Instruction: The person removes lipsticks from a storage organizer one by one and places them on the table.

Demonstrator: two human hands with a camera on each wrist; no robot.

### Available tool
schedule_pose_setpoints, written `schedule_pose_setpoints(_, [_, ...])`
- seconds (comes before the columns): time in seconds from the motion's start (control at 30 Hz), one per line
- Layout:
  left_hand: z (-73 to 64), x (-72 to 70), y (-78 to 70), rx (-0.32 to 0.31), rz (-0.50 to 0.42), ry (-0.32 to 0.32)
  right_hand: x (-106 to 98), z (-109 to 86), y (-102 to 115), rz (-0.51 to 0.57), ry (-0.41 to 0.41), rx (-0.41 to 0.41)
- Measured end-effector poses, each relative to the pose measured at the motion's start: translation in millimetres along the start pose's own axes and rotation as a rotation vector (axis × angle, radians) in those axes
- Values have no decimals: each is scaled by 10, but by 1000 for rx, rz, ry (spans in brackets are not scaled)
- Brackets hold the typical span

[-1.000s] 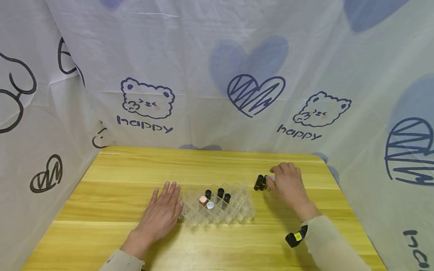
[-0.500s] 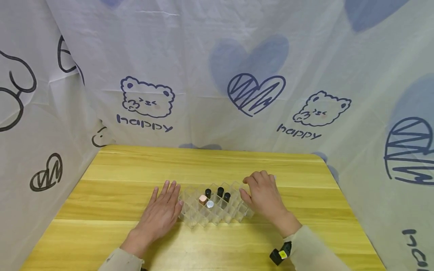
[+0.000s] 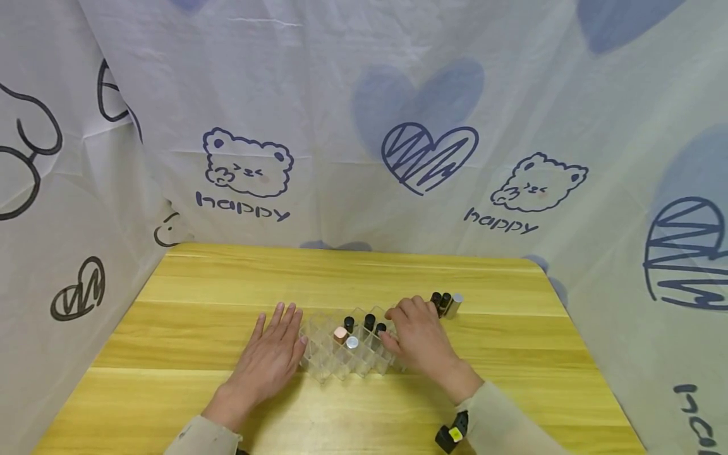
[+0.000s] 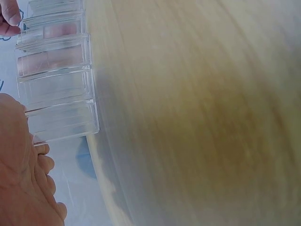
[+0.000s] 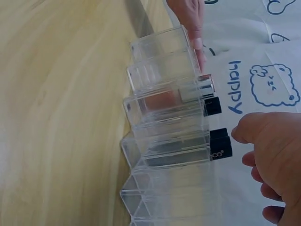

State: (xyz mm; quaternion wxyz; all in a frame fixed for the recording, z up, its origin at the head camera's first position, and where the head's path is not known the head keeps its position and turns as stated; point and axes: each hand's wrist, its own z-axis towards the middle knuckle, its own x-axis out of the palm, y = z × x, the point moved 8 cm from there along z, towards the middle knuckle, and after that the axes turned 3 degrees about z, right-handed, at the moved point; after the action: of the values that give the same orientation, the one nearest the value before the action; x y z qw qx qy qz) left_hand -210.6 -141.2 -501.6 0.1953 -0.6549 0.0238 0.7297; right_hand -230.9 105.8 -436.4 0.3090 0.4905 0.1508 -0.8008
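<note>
A clear plastic lipstick organizer (image 3: 321, 365) with diamond-shaped slots stands mid-table. Several tubes sit upright in it: black-capped ones such as the tube (image 3: 370, 321), a rose-gold one (image 3: 340, 335) and a silver-topped one (image 3: 352, 342). My left hand (image 3: 267, 360) lies with straight fingers along the organizer's left end, thumb at its wall. Over the right part of the organizer hovers my right hand (image 3: 423, 341), fingers loosely bent. In the right wrist view its thumb (image 5: 247, 128) is close to a black cap (image 5: 221, 148), with nothing seen between thumb and fingers.
Behind my right hand, two black tubes (image 3: 445, 302) and a silver tube (image 3: 455, 306) lie side by side on the wooden table (image 3: 227, 278). A white printed cloth (image 3: 341, 208) hangs around the back and sides.
My right hand has moved left from the loose tubes to above the organizer, uncovering the silver tube. The left hand and the tubes in the organizer have stayed in place.
</note>
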Motion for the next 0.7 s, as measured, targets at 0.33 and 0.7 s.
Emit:
schedule_pose_setpoints(0.33, [6,-3,-4,0,-2,-1,129,-13,10,4,40,13])
schedule_pose_setpoints(0.7, [6,-3,-6,-3,-6,-2,165,2,38,-21,57,15])
